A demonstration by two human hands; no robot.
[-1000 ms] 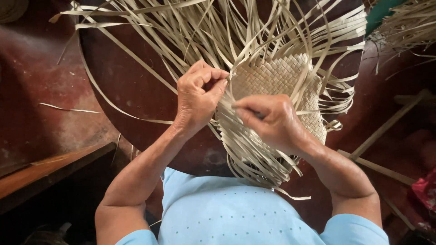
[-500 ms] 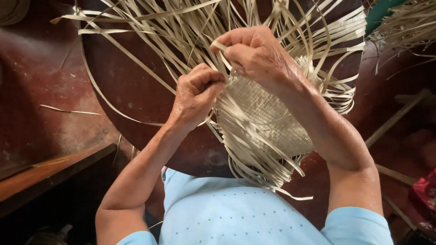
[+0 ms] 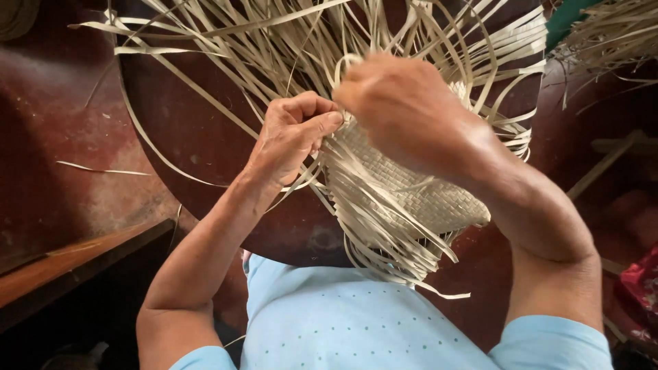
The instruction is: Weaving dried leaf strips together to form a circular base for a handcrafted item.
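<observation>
At far left a wooden bench edge point(image 3: 75, 264) runs along the red floor point(image 3: 55, 137), where one stray strip point(image 3: 103, 168) lies. Next comes the dark round surface point(image 3: 192, 137), carrying the work. The left hand point(image 3: 291, 137) rests at the left edge of the woven mat point(image 3: 411, 185), its fingers point(image 3: 319, 123) curled tight and pinching loose strips against the weave. Just right of it the right hand point(image 3: 404, 103), blurred, is raised over the mat's upper edge, its fingers closed on a single pale strip point(image 3: 346, 65) that loops up from the weave. The mat shows a small finished patch of tight checker plaiting in the middle; by my judgement most is left, since long unwoven strips point(image 3: 288, 41) fan out on every side. At far right another bundle of strips point(image 3: 610, 34) lies apart
</observation>
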